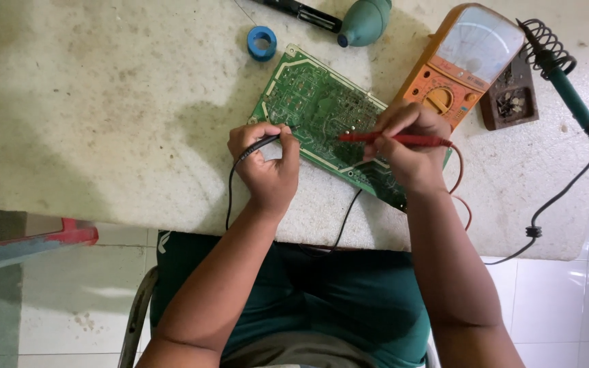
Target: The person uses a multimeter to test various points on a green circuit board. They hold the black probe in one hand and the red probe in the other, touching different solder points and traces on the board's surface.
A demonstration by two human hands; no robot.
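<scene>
Green circuit board (322, 116) lies flat at bench (103, 109) centre, solder side up. Right hand (410, 150) grips red probe (393, 140), tip on board. Left hand (264, 160) pinches black probe (259, 144) at board's edge. Orange meter (461, 65) touches board's far corner. Blue tape roll (262, 42) nearby.

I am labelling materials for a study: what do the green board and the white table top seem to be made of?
The flat green circuit board looks like lacquered fibreglass laminate: glossy, with pale printed traces. The white table top seems stone or concrete: matt, speckled, stained, with chipped edges.

Bright, sharp daylight (soft shadows fall leftward); slight edge distortion.
</scene>
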